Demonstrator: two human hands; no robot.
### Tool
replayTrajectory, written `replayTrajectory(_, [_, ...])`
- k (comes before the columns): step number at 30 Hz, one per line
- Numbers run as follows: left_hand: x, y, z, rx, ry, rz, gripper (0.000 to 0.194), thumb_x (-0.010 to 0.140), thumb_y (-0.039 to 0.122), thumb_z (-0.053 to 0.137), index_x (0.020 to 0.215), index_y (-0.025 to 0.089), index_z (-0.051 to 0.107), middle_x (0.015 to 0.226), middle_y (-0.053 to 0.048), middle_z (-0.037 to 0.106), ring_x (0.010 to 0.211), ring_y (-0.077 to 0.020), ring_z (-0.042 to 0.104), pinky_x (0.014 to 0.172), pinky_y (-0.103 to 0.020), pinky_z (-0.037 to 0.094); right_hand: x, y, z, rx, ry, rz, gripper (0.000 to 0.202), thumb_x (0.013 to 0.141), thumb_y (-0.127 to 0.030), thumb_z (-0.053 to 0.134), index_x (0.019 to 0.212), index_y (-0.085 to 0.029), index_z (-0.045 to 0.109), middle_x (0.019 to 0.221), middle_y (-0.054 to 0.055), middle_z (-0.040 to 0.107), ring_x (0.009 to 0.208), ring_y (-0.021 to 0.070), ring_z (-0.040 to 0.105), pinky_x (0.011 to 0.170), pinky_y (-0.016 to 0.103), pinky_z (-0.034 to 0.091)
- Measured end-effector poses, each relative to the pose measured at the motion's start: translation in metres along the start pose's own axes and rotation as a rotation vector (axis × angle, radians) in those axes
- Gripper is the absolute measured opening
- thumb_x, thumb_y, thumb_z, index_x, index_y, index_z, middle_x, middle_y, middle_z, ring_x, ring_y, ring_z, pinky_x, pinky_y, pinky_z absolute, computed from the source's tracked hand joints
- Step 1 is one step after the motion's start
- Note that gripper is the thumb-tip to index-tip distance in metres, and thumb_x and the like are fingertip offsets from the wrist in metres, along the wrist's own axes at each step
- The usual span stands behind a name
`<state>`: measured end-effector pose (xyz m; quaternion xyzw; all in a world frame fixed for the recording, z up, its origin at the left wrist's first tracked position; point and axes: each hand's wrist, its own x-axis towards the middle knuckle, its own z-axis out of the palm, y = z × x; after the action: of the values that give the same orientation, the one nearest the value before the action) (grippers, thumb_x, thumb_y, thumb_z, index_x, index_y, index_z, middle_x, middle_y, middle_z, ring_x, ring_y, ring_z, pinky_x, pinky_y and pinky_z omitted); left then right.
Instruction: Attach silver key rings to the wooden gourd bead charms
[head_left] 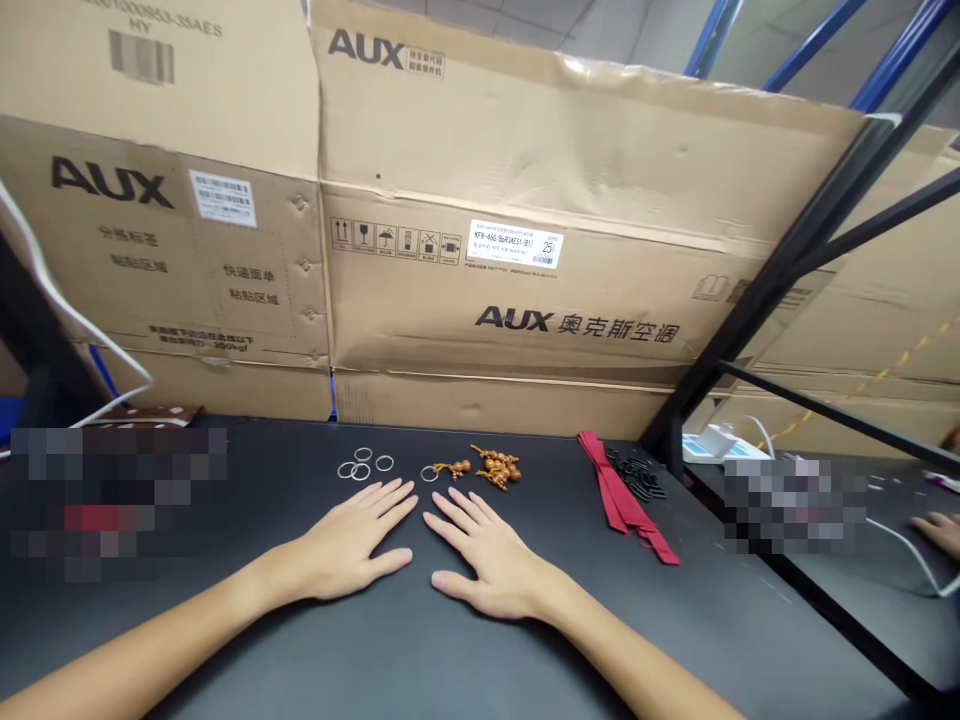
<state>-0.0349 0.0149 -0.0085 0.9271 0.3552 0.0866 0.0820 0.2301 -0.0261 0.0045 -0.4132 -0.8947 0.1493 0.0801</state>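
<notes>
My left hand (356,540) lies flat on the black table (390,660), fingers apart and holding nothing. Opposite it, my right hand (491,555) also rests palm down with its fingers spread. Just beyond the left fingertips are several silver key rings (361,470). A single key ring (429,474) with a small brown gourd-bead pendant (454,468) lies beyond the gap between the hands. Past the right fingertips sits a little heap of brown beaded gourd pendants (501,468) with orange cords.
Red ribbon strips (622,495) and a pile of black clasps or cords (637,476) lie at the right. Cardboard panels (495,300) wall the back. A black metal frame (750,300) borders the right side. Another person's hand (941,532) shows at the far right.
</notes>
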Motion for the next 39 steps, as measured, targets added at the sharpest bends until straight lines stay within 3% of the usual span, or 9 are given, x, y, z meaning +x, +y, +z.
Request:
replayTrajectory(9, [-0.001, 0.003, -0.004, -0.017, 0.002, -0.005, 0.065, 0.096, 0.060, 0.039, 0.151, 0.025, 0.030, 0.157, -0.005, 0.024, 0.144, -0.0303, 0.024, 0.118, -0.046, 0.022, 0.001, 0.009, 0.002, -0.026, 0.106, 0.019, 0.063, 0.095, -0.055, 0.044, 0.149, -0.026, 0.033, 0.158, 0.007, 0.023, 0.146, 0.0285, 0.020, 0.119, 0.051, 0.018])
replayTrajectory(12, [-0.001, 0.003, -0.003, -0.018, 0.017, 0.007, 0.065, 0.096, 0.059, 0.040, 0.151, 0.026, 0.030, 0.157, -0.005, 0.025, 0.144, -0.0302, 0.024, 0.118, -0.046, 0.023, 0.002, 0.016, 0.006, -0.105, 0.249, 0.069, 0.060, 0.094, -0.050, 0.050, 0.144, -0.019, 0.043, 0.153, 0.013, 0.035, 0.141, 0.0312, 0.031, 0.115, 0.050, 0.027])
replayTrajectory(16, [-0.001, 0.002, -0.004, 0.001, -0.006, 0.007, 0.064, 0.096, 0.059, 0.038, 0.151, 0.025, 0.031, 0.157, -0.006, 0.024, 0.145, -0.0303, 0.022, 0.118, -0.047, 0.022, 0.007, 0.033, 0.007, -0.245, 0.481, 0.153, 0.038, 0.093, -0.032, 0.053, 0.127, -0.017, 0.059, 0.136, 0.014, 0.054, 0.126, 0.0307, 0.047, 0.104, 0.048, 0.040])
replayTrajectory(20, [-0.001, 0.004, -0.006, -0.010, -0.004, 0.007, 0.064, 0.096, 0.059, 0.039, 0.150, 0.024, 0.034, 0.156, -0.006, 0.026, 0.144, -0.0305, 0.024, 0.118, -0.046, 0.023, 0.011, 0.055, 0.004, -0.334, 0.596, 0.248, 0.026, 0.092, -0.025, 0.051, 0.113, -0.017, 0.065, 0.121, 0.014, 0.061, 0.110, 0.0303, 0.051, 0.088, 0.044, 0.047])
replayTrajectory(27, [-0.001, 0.005, -0.006, -0.018, 0.016, 0.020, 0.063, 0.096, 0.059, 0.039, 0.149, 0.024, 0.035, 0.156, -0.006, 0.028, 0.144, -0.0302, 0.025, 0.118, -0.047, 0.023, 0.016, 0.064, 0.006, -0.375, 0.644, 0.296, 0.018, 0.088, -0.024, 0.057, 0.101, -0.020, 0.070, 0.129, 0.013, 0.054, 0.110, 0.0314, 0.046, 0.087, 0.045, 0.045])
replayTrajectory(33, [-0.002, 0.007, -0.007, -0.007, 0.039, 0.010, 0.061, 0.096, 0.058, 0.040, 0.146, 0.024, 0.041, 0.154, -0.007, 0.034, 0.142, -0.0302, 0.030, 0.117, -0.046, 0.027, 0.017, 0.060, 0.009, -0.383, 0.669, 0.244, 0.013, 0.089, -0.019, 0.056, 0.082, -0.020, 0.068, 0.121, 0.012, 0.056, 0.104, 0.0302, 0.048, 0.081, 0.042, 0.046])
replayTrajectory(39, [-0.001, 0.000, 0.005, 0.035, 0.218, -0.063, 0.054, 0.096, 0.054, 0.043, 0.138, 0.021, 0.052, 0.147, -0.009, 0.046, 0.136, -0.0293, 0.041, 0.112, -0.044, 0.035, 0.016, 0.047, 0.012, -0.260, 0.678, 0.131, 0.019, 0.093, -0.016, 0.048, 0.078, -0.019, 0.060, 0.106, 0.012, 0.059, 0.096, 0.0265, 0.051, 0.081, 0.040, 0.045])
